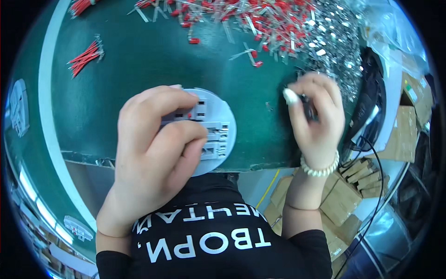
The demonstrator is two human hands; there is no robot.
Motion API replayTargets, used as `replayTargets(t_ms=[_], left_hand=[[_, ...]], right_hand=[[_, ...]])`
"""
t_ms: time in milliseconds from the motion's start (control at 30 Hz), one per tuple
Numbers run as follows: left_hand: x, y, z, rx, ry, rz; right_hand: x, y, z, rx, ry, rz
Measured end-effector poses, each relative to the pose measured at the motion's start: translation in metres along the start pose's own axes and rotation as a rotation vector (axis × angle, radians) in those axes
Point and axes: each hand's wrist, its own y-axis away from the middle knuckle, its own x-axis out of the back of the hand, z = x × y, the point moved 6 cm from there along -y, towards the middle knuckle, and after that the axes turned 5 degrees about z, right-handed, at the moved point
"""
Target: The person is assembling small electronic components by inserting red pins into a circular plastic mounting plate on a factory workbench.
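My left hand lies over a round grey plastic housing at the table's front edge. Its fingers are bent and closed on the housing, covering the left part of it. Slots, small square openings and a tiny red spot show on the uncovered face. Off to the right, my right hand hovers beside a heap of small shiny metal pieces. Its thumb and curled fingers come together, slightly blurred; what they hold, if anything, cannot be made out. A pale beaded bracelet circles that wrist.
Red-ended parts with clear strips spread across the back of the green table. A small bundle of red wires lies at left. Cardboard boxes and a black cable are at lower right, beyond the table.
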Motion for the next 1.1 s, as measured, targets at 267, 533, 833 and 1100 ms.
replayTargets(t_ms=[267, 533, 833, 1100], left_hand=[[-0.005, -0.002, -0.003, -0.051, -0.008, 0.024], [-0.005, 0.001, -0.002, -0.059, -0.025, 0.048], [-0.006, 0.003, -0.002, -0.040, 0.017, 0.073], [-0.006, 0.003, -0.004, -0.041, 0.011, 0.090]], right_hand=[[-0.003, 0.026, -0.047, 0.018, -0.231, -0.026], [-0.016, 0.039, -0.063, -0.008, -0.259, -0.088], [-0.020, 0.047, -0.065, -0.061, -0.299, -0.031], [-0.023, 0.050, -0.066, -0.017, -0.336, 0.030]])
